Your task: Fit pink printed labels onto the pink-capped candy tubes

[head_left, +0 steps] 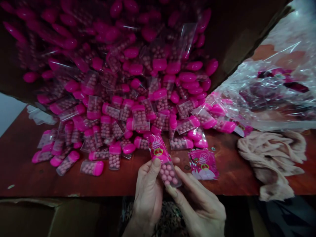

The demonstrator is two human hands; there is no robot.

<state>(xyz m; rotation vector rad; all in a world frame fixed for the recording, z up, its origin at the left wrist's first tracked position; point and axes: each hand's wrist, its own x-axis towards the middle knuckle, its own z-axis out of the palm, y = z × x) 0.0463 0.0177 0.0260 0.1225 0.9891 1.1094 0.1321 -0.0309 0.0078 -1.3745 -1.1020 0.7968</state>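
Observation:
Between my two hands, over the table's front edge, is a small clear candy container (169, 173) filled with pink balls. A printed pink sleeve (158, 148) covers its upper part. My left hand (148, 187) grips it from the left, thumb pressed on the front where sleeve meets clear plastic. At its lower right, my right hand (197, 200) pinches the bottom end between thumb and fingers. Just right of my hands, a flat printed pink sleeve (203, 164) lies on the table. Several similar containers with pink caps, such as one upright container (115, 157), lie behind my hands.
A big cardboard box (237, 36) lies tipped toward me, its heap of pink-capped containers (138, 69) spilling onto the red-brown table (103, 187). Clear plastic bags (278, 92) with printed sleeves are at the right. A crumpled beige cloth (271, 158) hangs over the front edge.

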